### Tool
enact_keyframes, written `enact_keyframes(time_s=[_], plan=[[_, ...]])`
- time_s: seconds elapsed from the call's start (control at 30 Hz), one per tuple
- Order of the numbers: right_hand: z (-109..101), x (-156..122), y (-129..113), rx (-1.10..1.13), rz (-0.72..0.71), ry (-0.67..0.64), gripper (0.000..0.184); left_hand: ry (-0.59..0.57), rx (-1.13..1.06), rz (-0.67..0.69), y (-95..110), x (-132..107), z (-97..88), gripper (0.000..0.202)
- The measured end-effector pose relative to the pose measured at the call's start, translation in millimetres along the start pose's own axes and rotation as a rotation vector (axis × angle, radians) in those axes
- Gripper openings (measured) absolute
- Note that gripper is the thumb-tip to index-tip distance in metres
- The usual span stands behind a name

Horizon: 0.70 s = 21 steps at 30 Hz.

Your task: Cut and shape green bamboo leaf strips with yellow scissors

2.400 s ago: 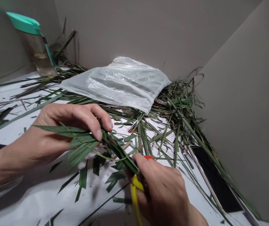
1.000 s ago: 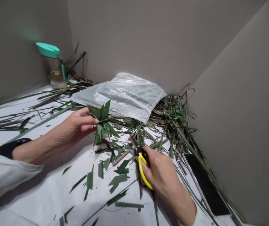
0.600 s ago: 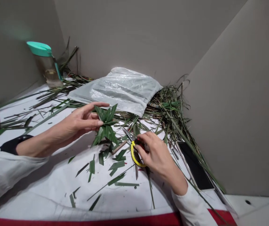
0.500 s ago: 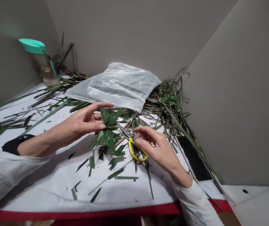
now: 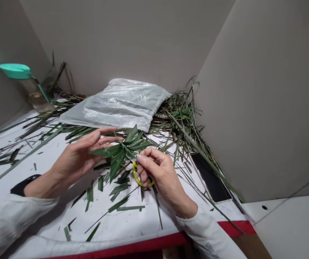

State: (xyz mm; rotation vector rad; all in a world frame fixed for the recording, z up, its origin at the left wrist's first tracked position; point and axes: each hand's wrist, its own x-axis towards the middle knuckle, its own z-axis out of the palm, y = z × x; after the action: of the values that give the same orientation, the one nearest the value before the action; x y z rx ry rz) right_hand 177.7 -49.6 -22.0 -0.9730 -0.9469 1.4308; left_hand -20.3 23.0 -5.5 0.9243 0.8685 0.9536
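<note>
A folded green leaf piece (image 5: 120,149), with blades fanning out from a pinched middle, is held over the table between my hands. The thumb and fingertips of my right hand (image 5: 158,171) are closed at its right side. My left hand (image 5: 83,153) is open just left of it, fingers apart, with leaf tips reaching in front of the fingers; its thumb is partly hidden. Scissors with yellow handles (image 5: 136,176) lie under my right hand, their blades mostly hidden by the leaf piece and the fingers.
Leaf clippings (image 5: 120,189) are scattered on the white cloth (image 5: 49,223). A white plastic bag (image 5: 119,104) covers part of a heap of long leaves (image 5: 183,118). A phone (image 5: 211,178) lies right; a bottle with a turquoise lid (image 5: 15,71) stands left.
The leaf piece has turned and moved right, from my left fingers into my right fingertips. My left hand has opened. The scissors seem to stay in place while the view has shifted.
</note>
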Motion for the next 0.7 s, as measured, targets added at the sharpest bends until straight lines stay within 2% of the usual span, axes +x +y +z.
enact_keyframes(time_s=[0.1,0.17,0.37,0.53,0.7], plan=[[1,4,5,0.083,-0.045,0.061,0.024,0.072,-0.159,-0.058,-10,2,-2.4,0.029],[2,7,8,0.084,-0.067,0.087,0.024,0.084,-0.191,-0.046,-17,3,-0.8,0.028],[5,11,14,0.044,-0.044,0.087,0.026,0.009,0.012,0.045,-29,1,3.2,0.033],[9,10,16,0.015,-0.021,0.097,0.023,0.066,0.070,0.116,-28,0,1.7,0.041],[9,9,16,-0.012,-0.003,0.094,0.020,0.121,0.150,0.151,-27,-3,5.9,0.039]])
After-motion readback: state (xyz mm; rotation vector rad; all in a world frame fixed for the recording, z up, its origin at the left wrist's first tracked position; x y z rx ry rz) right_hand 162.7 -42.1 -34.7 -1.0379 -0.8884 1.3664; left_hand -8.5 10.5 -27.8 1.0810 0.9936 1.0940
